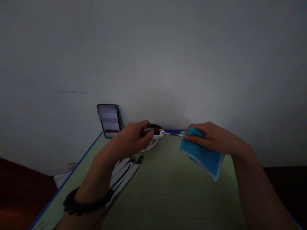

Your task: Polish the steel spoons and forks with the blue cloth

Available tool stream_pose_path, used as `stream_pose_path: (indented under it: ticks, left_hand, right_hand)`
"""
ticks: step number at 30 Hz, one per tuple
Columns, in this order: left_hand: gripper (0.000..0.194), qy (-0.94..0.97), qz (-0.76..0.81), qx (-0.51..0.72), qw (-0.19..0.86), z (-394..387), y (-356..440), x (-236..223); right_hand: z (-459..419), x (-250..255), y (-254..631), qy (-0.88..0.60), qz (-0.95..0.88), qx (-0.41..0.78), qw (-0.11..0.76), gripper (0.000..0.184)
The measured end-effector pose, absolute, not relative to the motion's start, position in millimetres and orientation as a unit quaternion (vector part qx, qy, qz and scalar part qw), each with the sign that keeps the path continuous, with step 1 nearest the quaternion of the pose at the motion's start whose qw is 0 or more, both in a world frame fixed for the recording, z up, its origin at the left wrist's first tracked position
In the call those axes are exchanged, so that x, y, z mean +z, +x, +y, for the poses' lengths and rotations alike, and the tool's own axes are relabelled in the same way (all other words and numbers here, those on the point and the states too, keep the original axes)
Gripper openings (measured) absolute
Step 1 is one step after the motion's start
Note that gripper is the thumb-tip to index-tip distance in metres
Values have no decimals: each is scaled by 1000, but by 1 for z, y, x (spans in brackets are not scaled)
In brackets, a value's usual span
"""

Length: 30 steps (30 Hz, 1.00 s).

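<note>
My left hand (134, 137) is closed on the broad, shiny end of a metal spoon (157, 132), held level above the table. The spoon's thin shaft runs right to a blue cloth (203, 150). My right hand (211, 135) pinches this cloth, with the spoon's far end hidden in it. A pale corner of the cloth hangs below the hand. Just behind and under my left hand is a round dish (153, 145), partly covered. Several pieces of metal cutlery (124, 174) lie side by side left of centre, partly behind my left forearm.
A pale green table (172, 198) with a blue edge stands against a grey wall (153, 57). A phone (110, 124) with a lit screen leans on the wall at the table's back left corner. Something white (61, 179) lies beyond the left edge.
</note>
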<state>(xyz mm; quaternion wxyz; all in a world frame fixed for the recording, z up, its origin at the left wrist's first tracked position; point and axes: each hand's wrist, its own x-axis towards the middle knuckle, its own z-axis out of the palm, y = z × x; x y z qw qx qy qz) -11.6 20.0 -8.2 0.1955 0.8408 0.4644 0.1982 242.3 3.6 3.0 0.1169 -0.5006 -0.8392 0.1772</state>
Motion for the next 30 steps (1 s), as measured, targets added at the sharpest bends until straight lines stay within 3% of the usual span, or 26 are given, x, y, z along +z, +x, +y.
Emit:
stream_pose_path:
  ticks: [7,11,21,30]
  left_hand:
    - [25,860,375,248,243,16,0,-9]
    - [18,888,371,188,197,13,6,-5]
    - [21,894,355,134,240,11,6,4]
    - [27,814,397,135,403,12,-1,2]
  right_hand:
    - [-4,10,233,-513,-845,117,94,27]
    - [-6,11,226,-494,-858,114,79,28]
    - [-9,12,225,-478,-865,128,79,30]
    - [-12,13,225,-484,-868,71,85,24]
